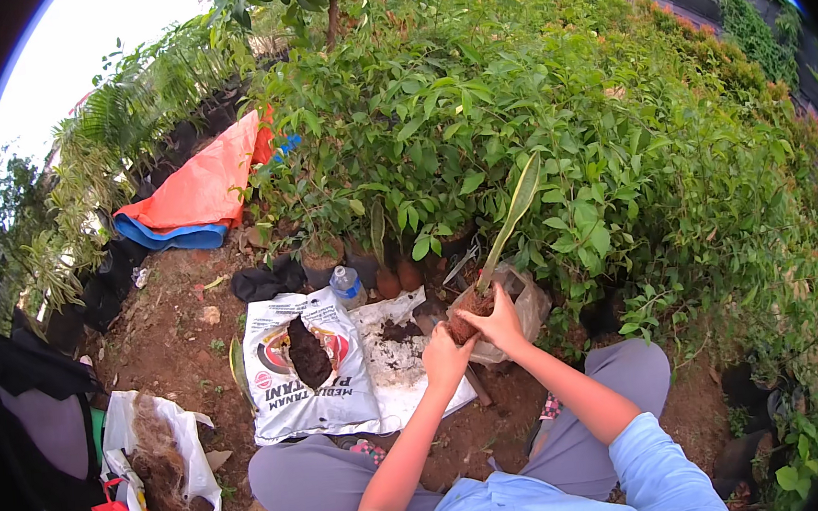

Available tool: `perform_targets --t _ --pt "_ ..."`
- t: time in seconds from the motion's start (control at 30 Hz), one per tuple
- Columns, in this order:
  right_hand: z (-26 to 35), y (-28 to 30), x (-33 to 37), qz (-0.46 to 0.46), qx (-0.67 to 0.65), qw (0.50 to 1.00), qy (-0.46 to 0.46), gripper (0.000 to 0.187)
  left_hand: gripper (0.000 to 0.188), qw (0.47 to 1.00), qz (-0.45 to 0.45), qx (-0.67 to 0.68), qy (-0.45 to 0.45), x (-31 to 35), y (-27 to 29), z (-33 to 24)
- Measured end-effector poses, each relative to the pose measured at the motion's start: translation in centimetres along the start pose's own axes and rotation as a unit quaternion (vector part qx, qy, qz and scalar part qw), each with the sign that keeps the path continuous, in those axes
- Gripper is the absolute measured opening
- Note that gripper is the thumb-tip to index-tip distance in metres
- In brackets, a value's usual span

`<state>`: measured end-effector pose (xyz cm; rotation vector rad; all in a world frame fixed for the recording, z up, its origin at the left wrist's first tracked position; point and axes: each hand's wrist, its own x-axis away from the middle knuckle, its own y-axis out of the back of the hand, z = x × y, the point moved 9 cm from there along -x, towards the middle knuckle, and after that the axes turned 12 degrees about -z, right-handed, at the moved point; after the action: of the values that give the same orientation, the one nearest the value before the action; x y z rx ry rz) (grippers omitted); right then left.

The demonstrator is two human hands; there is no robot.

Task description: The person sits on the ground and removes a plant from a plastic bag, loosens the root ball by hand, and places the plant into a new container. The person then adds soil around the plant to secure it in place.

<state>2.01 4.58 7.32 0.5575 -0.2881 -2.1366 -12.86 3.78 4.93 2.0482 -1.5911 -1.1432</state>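
Note:
In front of me a snake plant (512, 215) stands tilted, its long yellow-edged leaf pointing up and to the right. Its base sits in a brown, fibrous root ball (470, 309). My left hand (446, 352) is closed against the lower left side of the ball. From the right, my right hand (497, 323) grips the ball, with the thumb up near the leaf's base. Just behind the hands lies a crumpled translucent plastic bag (532, 305). A white sheet (393, 358) with dark soil on it spreads to the left of the hands.
A torn-open white bag of dark soil (276, 400) lies left of the sheet, with a plastic bottle (346, 283) behind it. Brown fibre (158, 453) fills a white bag at the lower left. Dense leafy plants (602, 144) border the back and right. An orange tarp (197, 181) lies farther back.

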Motion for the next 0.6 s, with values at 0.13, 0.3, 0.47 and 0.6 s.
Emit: perform_targets --t 0.13,0.3,0.47,0.6 --pt "-3.9 -0.1 -0.7 -0.027 0.009 1.000 -0.004 0.059 0.057 0.996 0.082 0.023 0.008 0.4 -2.8 0.5" --pt "-7.3 -1.1 -1.9 -0.008 0.023 0.999 -0.045 0.053 0.046 0.979 0.196 0.014 0.052 1.0 -7.5 3.3" --pt "-13.3 -3.0 -3.6 -0.065 0.017 0.992 -0.110 0.052 0.037 0.977 0.184 0.023 0.105 1.5 -11.9 4.9" --pt "-19.3 -5.6 -3.1 -0.051 -0.029 0.990 -0.127 0.052 0.034 0.973 0.190 0.052 0.118 2.8 -14.9 7.1"
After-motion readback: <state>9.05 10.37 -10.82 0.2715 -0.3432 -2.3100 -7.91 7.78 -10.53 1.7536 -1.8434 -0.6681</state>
